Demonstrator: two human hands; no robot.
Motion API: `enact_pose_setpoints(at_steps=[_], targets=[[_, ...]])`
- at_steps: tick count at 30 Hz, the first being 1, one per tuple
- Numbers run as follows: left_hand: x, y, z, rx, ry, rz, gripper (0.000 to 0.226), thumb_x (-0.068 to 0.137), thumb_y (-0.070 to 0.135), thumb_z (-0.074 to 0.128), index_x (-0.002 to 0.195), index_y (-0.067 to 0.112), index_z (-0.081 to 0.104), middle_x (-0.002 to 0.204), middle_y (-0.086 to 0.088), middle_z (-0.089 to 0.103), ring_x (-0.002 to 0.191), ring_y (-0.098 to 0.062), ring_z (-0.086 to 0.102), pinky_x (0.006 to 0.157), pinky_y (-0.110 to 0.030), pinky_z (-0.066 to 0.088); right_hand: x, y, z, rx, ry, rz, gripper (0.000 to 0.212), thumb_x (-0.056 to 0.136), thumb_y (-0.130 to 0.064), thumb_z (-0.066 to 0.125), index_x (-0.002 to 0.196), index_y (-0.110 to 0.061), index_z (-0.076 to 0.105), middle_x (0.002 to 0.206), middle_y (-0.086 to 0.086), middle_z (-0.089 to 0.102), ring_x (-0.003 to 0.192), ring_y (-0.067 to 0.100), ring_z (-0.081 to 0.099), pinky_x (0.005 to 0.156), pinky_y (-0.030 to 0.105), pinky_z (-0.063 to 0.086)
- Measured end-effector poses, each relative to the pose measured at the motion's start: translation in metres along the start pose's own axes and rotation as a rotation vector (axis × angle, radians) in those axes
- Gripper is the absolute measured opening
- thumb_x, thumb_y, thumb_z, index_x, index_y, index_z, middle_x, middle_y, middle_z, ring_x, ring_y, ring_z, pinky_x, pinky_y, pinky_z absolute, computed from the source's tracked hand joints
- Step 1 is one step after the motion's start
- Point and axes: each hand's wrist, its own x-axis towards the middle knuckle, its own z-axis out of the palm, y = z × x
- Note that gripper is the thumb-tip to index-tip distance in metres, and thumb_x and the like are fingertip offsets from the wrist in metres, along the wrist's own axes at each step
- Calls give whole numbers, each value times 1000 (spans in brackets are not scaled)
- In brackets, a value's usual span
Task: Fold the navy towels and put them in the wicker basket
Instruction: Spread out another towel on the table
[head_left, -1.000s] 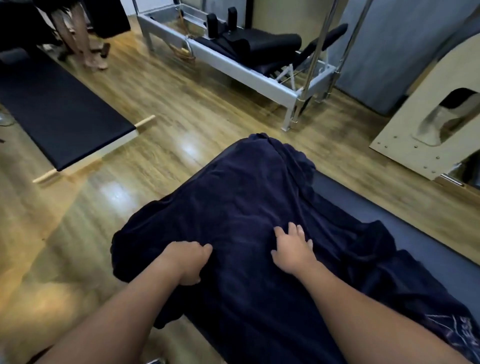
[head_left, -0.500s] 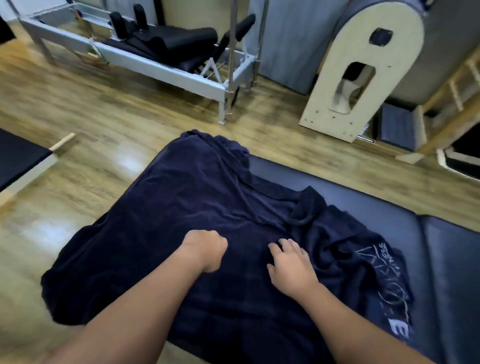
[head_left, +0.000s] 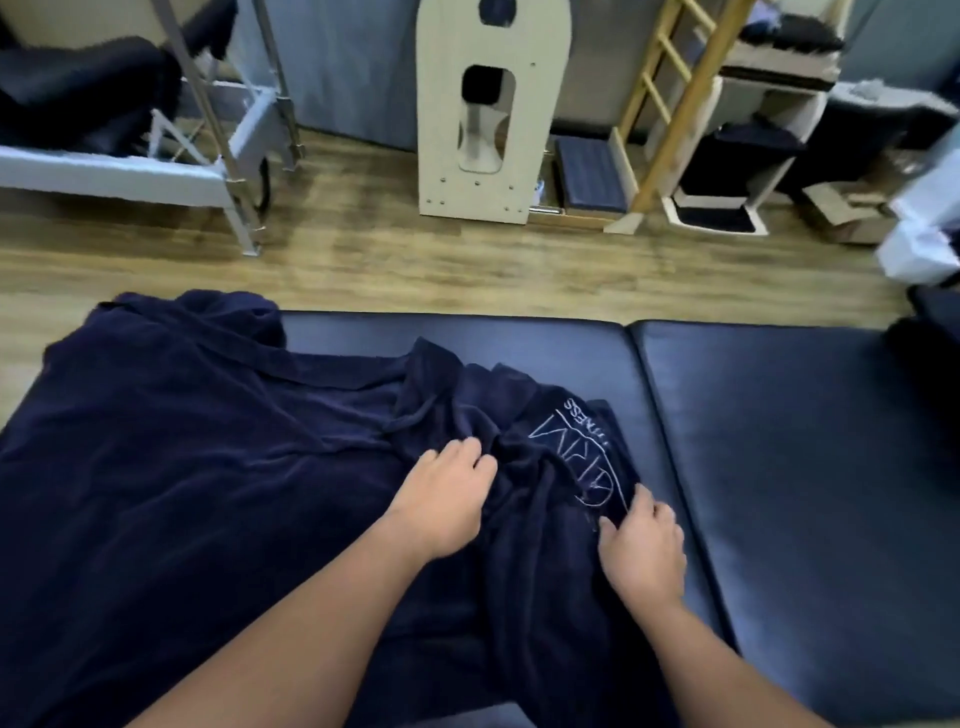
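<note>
A large navy towel (head_left: 171, 467) lies spread and rumpled over the left part of a dark padded bench (head_left: 789, 467). Its right end is bunched, with a white embroidered logo facing up. My left hand (head_left: 441, 493) rests on the towel just left of the bunched folds, fingers curled into the cloth. My right hand (head_left: 641, 545) pinches the towel's right edge beside the logo. No wicker basket is in view.
Wooden floor (head_left: 467, 265) runs beyond the bench. A metal-framed reformer (head_left: 156, 171) stands at back left, a pale wooden arched panel (head_left: 488, 109) at back centre, a wooden ladder (head_left: 670, 104) and padded boxes at back right. The bench's right cushion is bare.
The view has swung right. Both hands have moved right along the towel to its bunched logo end; the right hand now pinches the edge instead of lying flat.
</note>
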Motion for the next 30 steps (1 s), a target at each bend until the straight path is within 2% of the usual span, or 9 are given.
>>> enact_pose_setpoints(at_steps=[4,8,10,13,15,18,22,26,30], targets=[[41,23,-1,50,113,32,17,86,10,62,101,15,54,100,-4,48,83,-25,49,67,-34,33,19,15,-5,-8,-67,-50,22,94,-23,58,115,-18,63,119,8,61,112,35,53,91,40,45],[78,45,-15,31,-108,-100,55,97,13,45,148,21,24,113,-9,57,83,-32,59,65,-39,39,26,17,-21,310,73,58,10,101,-19,48,109,-13,52,107,18,66,101,42,60,75,41,40],[95,53,-17,60,-189,-162,62,97,13,42,154,18,16,108,-10,65,80,-33,57,67,-39,39,24,22,-31,414,150,98,9,102,-16,44,110,-13,47,100,23,67,95,46,61,71,42,41],[113,65,-19,107,-280,-142,29,98,17,41,126,17,50,113,-8,67,95,-34,63,75,-39,40,20,35,-35,409,196,35,10,100,-18,50,109,-14,52,97,18,70,91,44,62,70,43,44],[124,70,-20,103,-269,-140,21,99,17,42,117,18,53,117,-7,64,103,-33,64,73,-39,43,19,40,-32,452,152,-32,12,97,-23,59,107,-17,59,93,11,72,90,40,65,72,41,46],[142,71,-18,85,-169,-137,44,99,14,45,140,26,36,125,-10,49,102,-33,61,68,-40,43,12,43,-26,558,-8,-97,22,90,-29,71,111,-27,64,86,-7,74,84,19,68,77,33,50],[169,66,-15,102,-307,-147,63,103,26,49,155,42,18,147,-14,27,103,-32,60,71,-41,49,2,49,-15,681,-29,46,33,79,-31,80,102,-36,56,82,-16,72,75,5,67,76,28,52],[184,66,-14,179,-355,-67,20,97,21,57,117,18,58,124,-9,56,111,-33,62,82,-41,51,-8,53,-3,520,-21,193,39,80,-44,79,96,-31,46,89,-10,67,91,19,65,77,31,47],[198,82,-33,0,-166,-40,17,95,22,60,89,19,45,106,-11,61,92,-36,59,72,-37,43,-18,54,0,347,-161,241,34,82,-56,66,78,-25,52,88,-2,72,93,26,66,72,33,48]])
